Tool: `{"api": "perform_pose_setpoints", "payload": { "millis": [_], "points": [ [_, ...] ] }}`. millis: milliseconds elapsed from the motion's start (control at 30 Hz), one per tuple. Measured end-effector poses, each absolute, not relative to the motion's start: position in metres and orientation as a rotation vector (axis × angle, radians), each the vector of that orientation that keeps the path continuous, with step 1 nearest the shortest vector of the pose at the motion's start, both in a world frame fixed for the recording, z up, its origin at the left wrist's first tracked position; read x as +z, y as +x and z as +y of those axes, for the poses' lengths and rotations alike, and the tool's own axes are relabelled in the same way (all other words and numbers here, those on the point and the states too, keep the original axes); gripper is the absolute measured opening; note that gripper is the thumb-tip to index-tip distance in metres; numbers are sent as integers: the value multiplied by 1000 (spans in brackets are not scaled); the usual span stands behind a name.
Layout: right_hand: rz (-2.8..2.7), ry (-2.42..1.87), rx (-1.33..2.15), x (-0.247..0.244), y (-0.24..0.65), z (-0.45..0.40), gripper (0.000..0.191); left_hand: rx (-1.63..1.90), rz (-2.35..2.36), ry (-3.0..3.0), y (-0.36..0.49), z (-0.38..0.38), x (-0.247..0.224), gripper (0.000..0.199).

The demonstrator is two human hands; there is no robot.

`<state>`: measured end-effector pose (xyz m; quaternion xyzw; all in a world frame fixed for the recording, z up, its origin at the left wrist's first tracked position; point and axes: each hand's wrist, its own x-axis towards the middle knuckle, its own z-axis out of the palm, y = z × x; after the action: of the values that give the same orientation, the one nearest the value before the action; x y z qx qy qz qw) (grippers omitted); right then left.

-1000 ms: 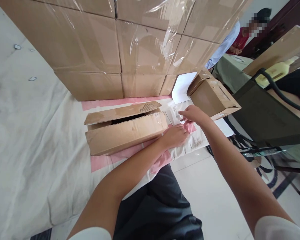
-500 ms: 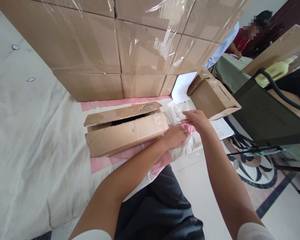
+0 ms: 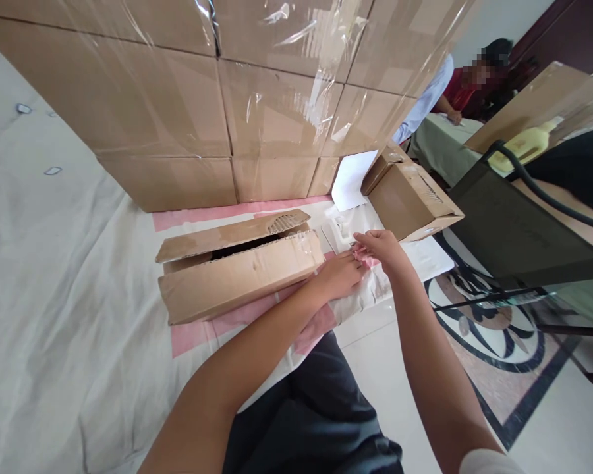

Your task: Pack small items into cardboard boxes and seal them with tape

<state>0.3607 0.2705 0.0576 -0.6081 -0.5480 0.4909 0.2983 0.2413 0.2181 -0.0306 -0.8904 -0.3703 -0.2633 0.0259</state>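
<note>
"Head view, from the left: what rests on the cream-and-pink cloth (image 3: 54,309)?"

"A long brown corrugated-cardboard box (image 3: 242,280), flap raised; a sweep of the left forearm (image 3: 257,349) beside it could shift it."

"And farther right?"

"Left hand (image 3: 340,273) palm-down, fingers together; just beyond it, a whitish plastic-looking item (image 3: 340,235), shape unclear; right hand (image 3: 381,247), fingertips gathered. What either pinches, if anything, cannot be told."

"Any further risk?"

"Perhaps dragging: the loose cloth, if tugged, could carry the item along."
</note>
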Motion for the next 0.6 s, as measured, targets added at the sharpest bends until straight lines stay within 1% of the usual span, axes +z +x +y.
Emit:
{"api": "perform_pose_setpoints", "payload": {
  "millis": [100,267,400,600],
  "points": [
    [-1362,-1564,1315,52,359,267,52,-831,-1145,-2750,242,218,-31,30],
    [-1220,-1436,1339,36,355,259,50,-832,-1154,-2750,243,218,-30,25],
    [-1179,-1369,1349,32,354,254,45,-825,-1147,-2759,243,219,-28,22],
    [-1163,-1281,1323,27,356,246,43,-830,-1127,-2773,242,219,-29,24]
  ]
}}
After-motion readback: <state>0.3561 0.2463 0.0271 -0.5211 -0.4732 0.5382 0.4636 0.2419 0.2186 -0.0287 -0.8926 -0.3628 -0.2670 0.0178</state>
